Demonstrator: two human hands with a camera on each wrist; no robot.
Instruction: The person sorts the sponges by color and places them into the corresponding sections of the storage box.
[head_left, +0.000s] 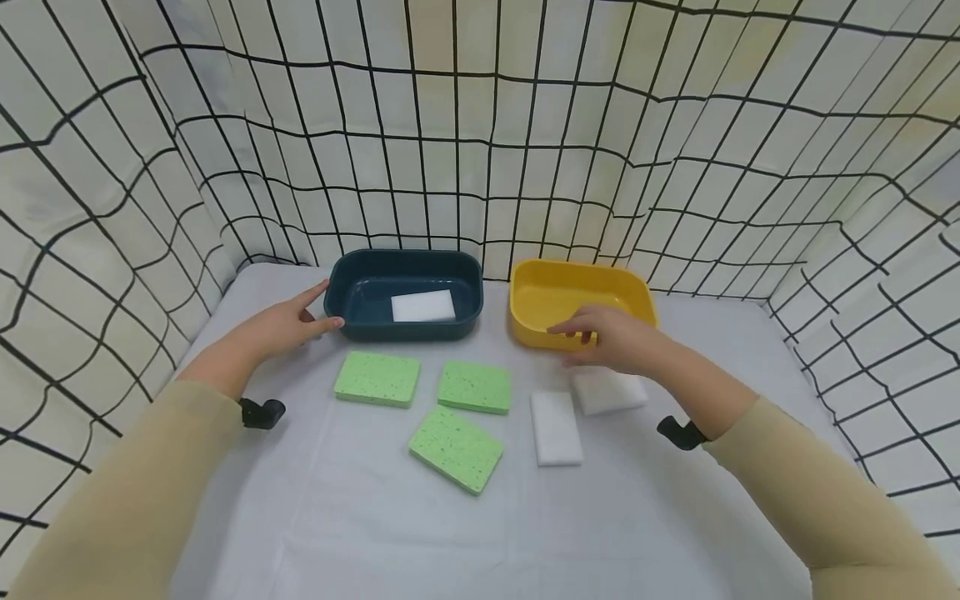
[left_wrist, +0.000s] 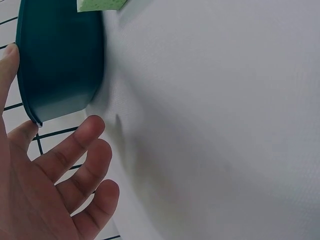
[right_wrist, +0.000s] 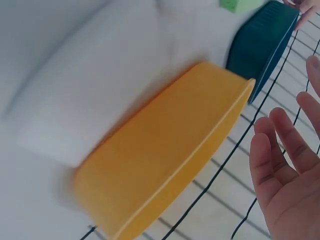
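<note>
At the left end of the dark teal bin [head_left: 405, 332], my left hand [head_left: 279, 329] rests its thumb and index finger against the rim; the other fingers are loosely bent, as the left wrist view shows on the hand [left_wrist: 47, 185]. Inside that bin lies a white sponge [head_left: 423, 306]. My right hand [head_left: 618, 340] hovers over the front rim of the yellow bin [head_left: 540, 335], its fingers relaxed and holding nothing in the right wrist view. Just below it on the table is a white sponge [head_left: 611, 393], partly hidden by the hand, with another white sponge [head_left: 557, 429] beside it.
Three speckled green sponges lie before the teal bin: one at left [head_left: 377, 379], one in the middle [head_left: 474, 387], one nearer [head_left: 456, 450]. A black wire grid [head_left: 487, 137] stands behind and along both sides of the white-covered table [head_left: 360, 533].
</note>
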